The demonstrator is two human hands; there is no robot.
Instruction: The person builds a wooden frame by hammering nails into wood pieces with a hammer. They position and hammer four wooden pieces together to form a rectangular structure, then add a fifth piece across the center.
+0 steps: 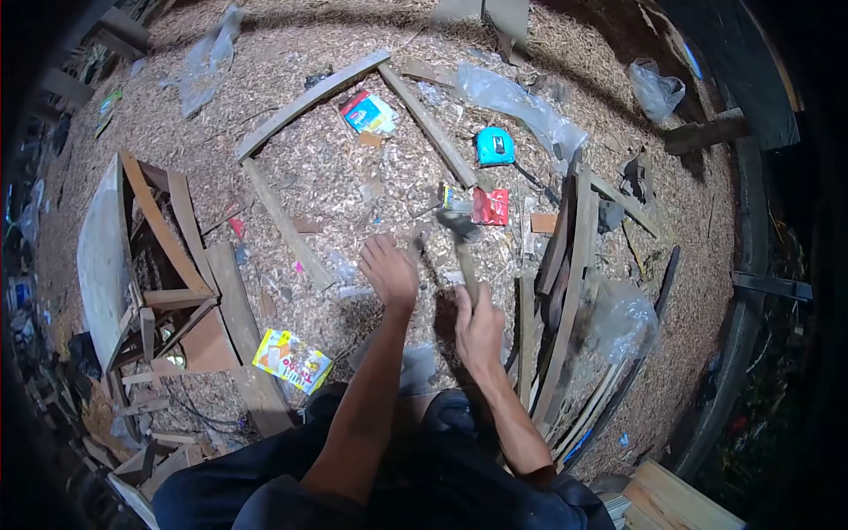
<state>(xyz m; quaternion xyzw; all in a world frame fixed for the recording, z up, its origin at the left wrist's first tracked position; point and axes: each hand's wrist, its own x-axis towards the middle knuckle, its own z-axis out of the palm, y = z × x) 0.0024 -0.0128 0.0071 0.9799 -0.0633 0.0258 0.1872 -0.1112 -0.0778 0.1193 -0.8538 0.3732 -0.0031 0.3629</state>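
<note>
My right hand [480, 331] is wrapped round the wooden handle of a hammer [467, 265], whose dark head [459, 226] points away from me, slightly blurred. Left of it, my left hand [389, 272] is low over the wood shavings, palm down, fingers bent. A small dark piece [420, 240] shows beside its thumb; what the fingers hold is hidden. Beyond both hands lie wooden strips in an angled frame: a top strip [314, 104], a right strip [428, 126] and a left strip [284, 223]. A red packet [491, 208] is just past the hammer head.
A turquoise tape measure [495, 147] rests on the shavings. Long strips of wood [570, 265] stand at my right, near a clear plastic bag [624, 320]. At my left are a wooden structure [168, 230] and a yellow packet [291, 359]. Plastic sheeting [521, 104] lies farther off.
</note>
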